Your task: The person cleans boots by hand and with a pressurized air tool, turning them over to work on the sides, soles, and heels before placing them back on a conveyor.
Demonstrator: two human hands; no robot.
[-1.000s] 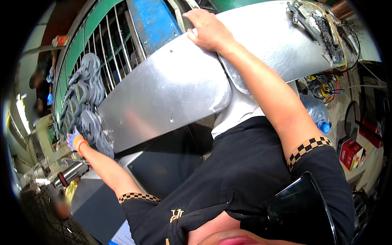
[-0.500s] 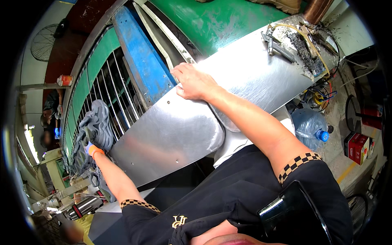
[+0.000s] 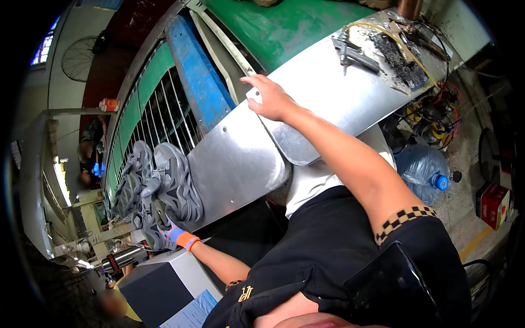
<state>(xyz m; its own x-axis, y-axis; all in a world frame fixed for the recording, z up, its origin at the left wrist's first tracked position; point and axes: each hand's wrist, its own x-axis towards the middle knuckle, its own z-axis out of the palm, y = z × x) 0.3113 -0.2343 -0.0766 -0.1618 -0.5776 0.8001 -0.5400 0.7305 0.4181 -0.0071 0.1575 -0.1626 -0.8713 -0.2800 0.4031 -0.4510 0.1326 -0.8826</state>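
Observation:
Several grey chunky-soled shoes (image 3: 178,183) cluster at the left, over the end of a shiny metal plate (image 3: 235,164). My left hand (image 3: 179,236), in a purple and orange glove, is at the near side of the cluster, its fingers closed at a lower grey shoe (image 3: 154,236); the fingertips are partly hidden. My bare right hand (image 3: 269,98) is at the far edge of the metal surface, near where two plates meet. Its thumb and fingers are apart and hold nothing.
Beyond the plate run a wire-barred green conveyor (image 3: 169,109) and a blue metal strip (image 3: 199,71). An air gun (image 3: 355,57) with a yellow hose lies at the upper right. Below stand a large plastic bottle (image 3: 418,169) and a red box (image 3: 492,205). A grey box (image 3: 158,284) is at lower left.
My left hand has come nearer to me and to the right. The grey shoes have shifted right, over the plate's left end. My right hand has opened its fingers at the plate edge.

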